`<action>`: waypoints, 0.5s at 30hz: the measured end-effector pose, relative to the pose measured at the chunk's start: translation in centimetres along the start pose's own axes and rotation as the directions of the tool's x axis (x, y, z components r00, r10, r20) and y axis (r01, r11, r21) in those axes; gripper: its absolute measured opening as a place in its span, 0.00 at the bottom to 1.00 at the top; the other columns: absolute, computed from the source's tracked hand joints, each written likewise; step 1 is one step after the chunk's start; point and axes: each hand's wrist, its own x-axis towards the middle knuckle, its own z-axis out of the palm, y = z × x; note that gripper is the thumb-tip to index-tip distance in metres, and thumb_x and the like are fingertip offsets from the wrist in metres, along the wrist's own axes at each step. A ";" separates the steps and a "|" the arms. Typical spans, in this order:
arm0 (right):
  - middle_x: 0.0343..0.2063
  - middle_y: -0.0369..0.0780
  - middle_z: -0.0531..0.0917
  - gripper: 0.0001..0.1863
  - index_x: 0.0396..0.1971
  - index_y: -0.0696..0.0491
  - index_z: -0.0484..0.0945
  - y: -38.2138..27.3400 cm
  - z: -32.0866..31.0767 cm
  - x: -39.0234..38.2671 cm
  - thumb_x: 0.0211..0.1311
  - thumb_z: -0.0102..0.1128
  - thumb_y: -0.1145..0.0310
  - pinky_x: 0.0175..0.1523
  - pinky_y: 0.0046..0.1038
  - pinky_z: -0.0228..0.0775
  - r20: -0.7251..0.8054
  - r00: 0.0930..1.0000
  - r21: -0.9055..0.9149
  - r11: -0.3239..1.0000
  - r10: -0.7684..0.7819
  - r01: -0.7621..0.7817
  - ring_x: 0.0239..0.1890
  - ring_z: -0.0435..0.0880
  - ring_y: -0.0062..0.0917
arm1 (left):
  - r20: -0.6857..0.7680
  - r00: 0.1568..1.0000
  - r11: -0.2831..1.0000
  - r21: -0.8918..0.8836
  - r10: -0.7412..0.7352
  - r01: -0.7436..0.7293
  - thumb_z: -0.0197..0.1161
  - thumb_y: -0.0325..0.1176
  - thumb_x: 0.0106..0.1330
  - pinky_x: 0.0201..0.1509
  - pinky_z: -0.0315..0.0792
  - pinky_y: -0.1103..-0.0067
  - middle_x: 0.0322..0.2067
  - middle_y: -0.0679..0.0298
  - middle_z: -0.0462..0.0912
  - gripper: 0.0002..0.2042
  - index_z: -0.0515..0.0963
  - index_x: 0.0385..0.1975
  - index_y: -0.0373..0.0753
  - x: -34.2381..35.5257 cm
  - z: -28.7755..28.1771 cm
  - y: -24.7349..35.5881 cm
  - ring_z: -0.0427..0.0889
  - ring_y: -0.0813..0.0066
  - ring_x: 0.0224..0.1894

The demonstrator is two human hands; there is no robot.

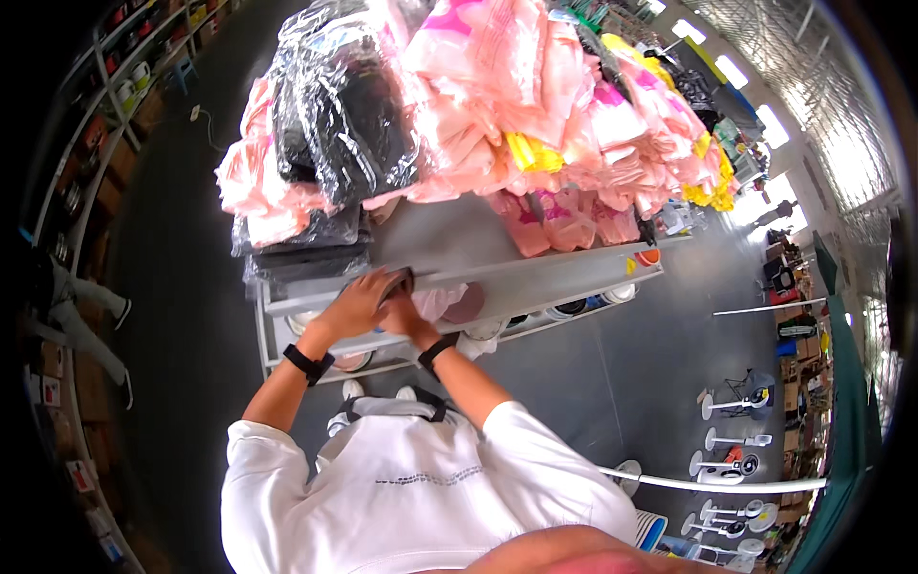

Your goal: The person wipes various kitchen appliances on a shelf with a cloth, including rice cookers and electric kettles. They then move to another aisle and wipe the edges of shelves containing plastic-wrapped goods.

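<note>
both hands brought together at the table's near edge, left hand (358, 304) and right hand (404, 316) meeting around a small dark thing (402, 282). fingers overlap and blur, so cannot tell which hand clamps it, or how tightly. the dark thing is at the fingertips, in front of the grey table (459, 234)'s raised front rim; cannot tell if it touches the rim. its visible part slants, long axis from lower left by the fingers to upper right, upper end pointing away from the person and a bit right. lower end covered; cannot tell front from back. black bands (309, 364) on both wrists.

just right of the right hand: pale pink plastic (439, 302) and a mauve round thing (467, 302), below the rim. on the table: black packages in clear wrap (349, 124) at left, heaped pink bags (497, 86) at middle and right, yellow bundle (533, 153) among them.
</note>
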 end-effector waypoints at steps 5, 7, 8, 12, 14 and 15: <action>0.62 0.50 0.67 0.40 0.63 0.57 0.63 2.1 -2.8 -1.5 0.48 0.62 0.58 0.70 0.52 0.42 0.285 0.949 -0.213 0.974 0.135 -0.075 0.66 0.60 0.44 | 0.094 0.995 0.954 0.295 0.030 -0.056 0.63 0.34 0.51 0.71 0.44 0.48 0.65 0.37 0.54 0.43 0.49 0.65 0.19 1.2 9.8 -4.7 0.50 0.31 0.67; 0.60 0.51 0.69 0.37 0.59 0.58 0.68 4.5 -3.7 -3.2 0.47 0.61 0.59 0.70 0.49 0.47 0.111 0.986 -0.182 0.978 0.124 -0.102 0.64 0.63 0.46 | 0.140 0.986 0.901 0.412 0.089 -0.139 0.63 0.34 0.51 0.71 0.44 0.48 0.65 0.37 0.54 0.43 0.49 0.65 0.20 3.8 11.8 -3.9 0.50 0.32 0.67; 0.60 0.51 0.69 0.36 0.59 0.59 0.67 6.0 -3.9 -4.0 0.48 0.61 0.60 0.70 0.49 0.46 0.158 0.960 -0.258 0.948 0.229 -0.184 0.64 0.64 0.45 | 0.145 0.982 0.837 0.516 0.124 -0.182 0.63 0.33 0.51 0.71 0.44 0.48 0.64 0.36 0.54 0.43 0.50 0.65 0.21 5.3 13.3 -3.5 0.51 0.32 0.67; 0.60 0.50 0.70 0.35 0.60 0.60 0.67 9.6 -7.2 -5.9 0.50 0.60 0.61 0.71 0.47 0.47 0.110 0.918 -0.328 0.886 0.382 -0.329 0.65 0.62 0.43 | 0.161 0.965 0.865 0.431 0.208 -0.258 0.64 0.31 0.51 0.72 0.49 0.53 0.64 0.37 0.55 0.44 0.49 0.67 0.24 10.8 16.1 -2.2 0.54 0.33 0.66; 0.60 0.49 0.71 0.36 0.61 0.59 0.66 10.4 -8.3 -6.4 0.51 0.59 0.60 0.71 0.47 0.47 0.146 0.847 -0.396 0.815 0.511 -0.423 0.67 0.61 0.41 | 0.068 0.984 0.940 0.291 0.167 -0.179 0.65 0.28 0.50 0.70 0.55 0.58 0.65 0.40 0.56 0.44 0.49 0.69 0.31 12.8 17.7 -1.6 0.55 0.35 0.67; 0.62 0.49 0.68 0.36 0.61 0.59 0.65 11.0 -8.7 -7.1 0.51 0.59 0.61 0.70 0.48 0.48 0.162 0.793 -0.346 0.787 0.587 -0.511 0.68 0.59 0.41 | 0.091 0.982 0.954 0.240 0.164 -0.181 0.65 0.28 0.50 0.70 0.55 0.57 0.64 0.40 0.57 0.44 0.50 0.69 0.33 13.7 18.0 -0.8 0.56 0.35 0.66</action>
